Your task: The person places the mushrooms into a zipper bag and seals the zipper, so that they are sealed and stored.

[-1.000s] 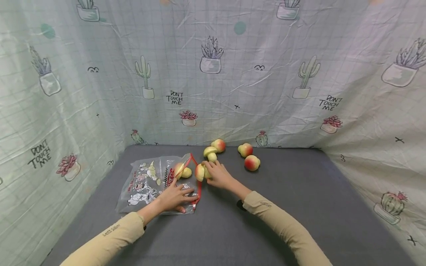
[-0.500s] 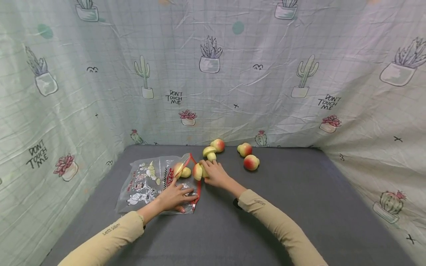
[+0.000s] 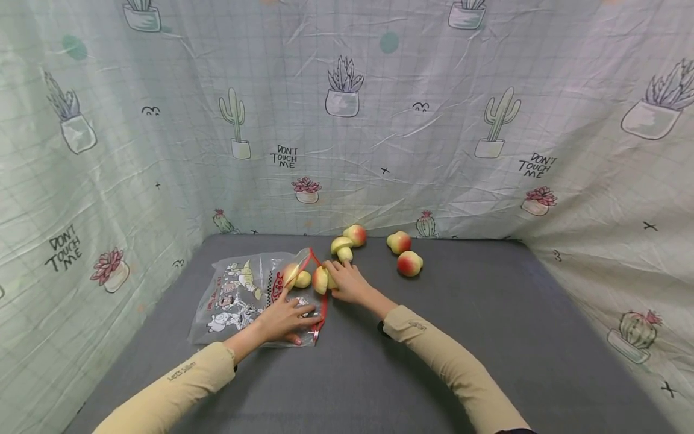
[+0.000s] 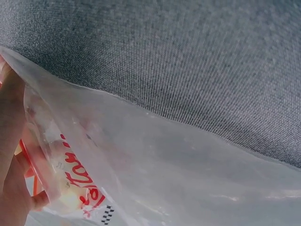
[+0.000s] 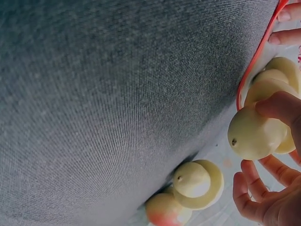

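Note:
A clear plastic bag (image 3: 255,295) with cartoon prints and a red-edged mouth lies on the grey cloth, its mouth facing right. My left hand (image 3: 284,317) rests on it at the mouth, fingers spread, with fingertips by the red edge. Inside the mouth sits a yellow toy mushroom (image 3: 302,279), seen through the plastic. My right hand (image 3: 351,283) holds another toy mushroom (image 5: 254,134), yellow with a red blush on its cap. Thumb on one side and fingers below, it keeps this mushroom at the red edge of the mouth, cap toward the bag.
Just beyond my right hand lies a yellow mushroom (image 3: 342,248), close to a red-blushed one (image 3: 356,235). Farther right are two more red-and-yellow mushrooms, one behind (image 3: 400,243) and one nearer (image 3: 409,264). A cactus-print curtain (image 3: 347,157) stands behind the cloth and at both sides.
My right hand has shifted slightly left with its mushroom, up to the bag's mouth. My left hand and the bag look almost unmoved.

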Tool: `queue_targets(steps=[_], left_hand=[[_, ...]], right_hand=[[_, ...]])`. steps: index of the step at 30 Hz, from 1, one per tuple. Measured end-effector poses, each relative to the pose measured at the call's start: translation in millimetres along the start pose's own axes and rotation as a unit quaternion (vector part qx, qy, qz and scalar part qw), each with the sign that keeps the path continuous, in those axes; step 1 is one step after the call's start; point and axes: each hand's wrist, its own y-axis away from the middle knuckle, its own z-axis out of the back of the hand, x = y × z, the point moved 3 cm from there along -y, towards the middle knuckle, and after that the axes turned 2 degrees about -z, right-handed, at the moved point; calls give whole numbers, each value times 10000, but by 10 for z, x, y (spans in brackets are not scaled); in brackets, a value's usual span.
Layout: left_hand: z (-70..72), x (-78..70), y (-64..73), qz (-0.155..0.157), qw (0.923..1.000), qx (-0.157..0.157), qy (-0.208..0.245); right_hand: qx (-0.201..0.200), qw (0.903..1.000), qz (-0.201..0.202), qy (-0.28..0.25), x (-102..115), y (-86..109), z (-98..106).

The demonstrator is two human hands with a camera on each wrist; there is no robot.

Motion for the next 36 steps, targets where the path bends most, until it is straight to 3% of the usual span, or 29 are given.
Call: queue_targets(steps=[8,16,26,31,36], left_hand=[[-13,29,-9,-8,9999,46,-89],[-42,20,11,-40,10000,-24,-78],[-6,6,34,-12,9998,-212,-53],[-25,-12,32,13,9999,-133,-50],[-29,-12,29,20,10000,-53,35]], right_hand=[[15,10000,-72,9,23,-85,-75],[-83,9998,200,28,18,-72,-100],[179,9966,796,-131,-35,125,13],[244,9937,1067,221,-81,228,-6],[193,9935,1118,78,-109,265,-4]])
